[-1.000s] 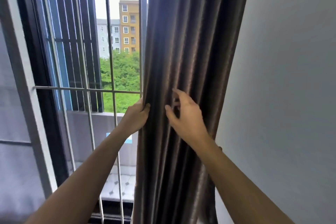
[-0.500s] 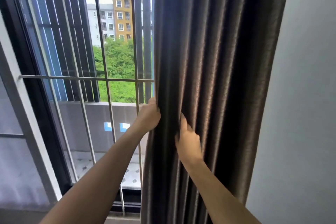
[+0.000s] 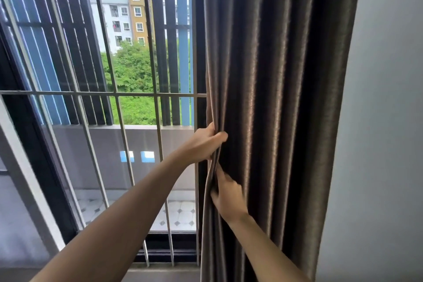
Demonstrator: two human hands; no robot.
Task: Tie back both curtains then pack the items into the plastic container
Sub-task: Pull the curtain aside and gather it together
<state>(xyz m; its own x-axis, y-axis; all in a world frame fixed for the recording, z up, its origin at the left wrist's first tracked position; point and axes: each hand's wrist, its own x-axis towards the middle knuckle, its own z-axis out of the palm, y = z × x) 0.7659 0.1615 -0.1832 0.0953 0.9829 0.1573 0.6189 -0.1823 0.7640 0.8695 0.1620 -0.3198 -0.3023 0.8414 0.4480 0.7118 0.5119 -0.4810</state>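
A dark brown pleated curtain (image 3: 279, 98) hangs bunched between the window and the right wall. My left hand (image 3: 202, 144) grips its left edge at mid height, fingers curled around the fabric. Just below, my right hand (image 3: 227, 194) presses into the folds near the same edge, its fingertips tucked into the cloth. No tieback, second curtain or plastic container is in view.
A window with a grey metal grille (image 3: 128, 94) fills the left half. Its dark frame (image 3: 34, 144) runs down the left side. A plain grey wall (image 3: 384, 144) stands to the right of the curtain. A tiled balcony floor (image 3: 180, 213) lies outside.
The curtain's edge has shifted right, which uncovers more window. My right hand has dropped lower, below my left hand, and moved to the curtain's left edge.
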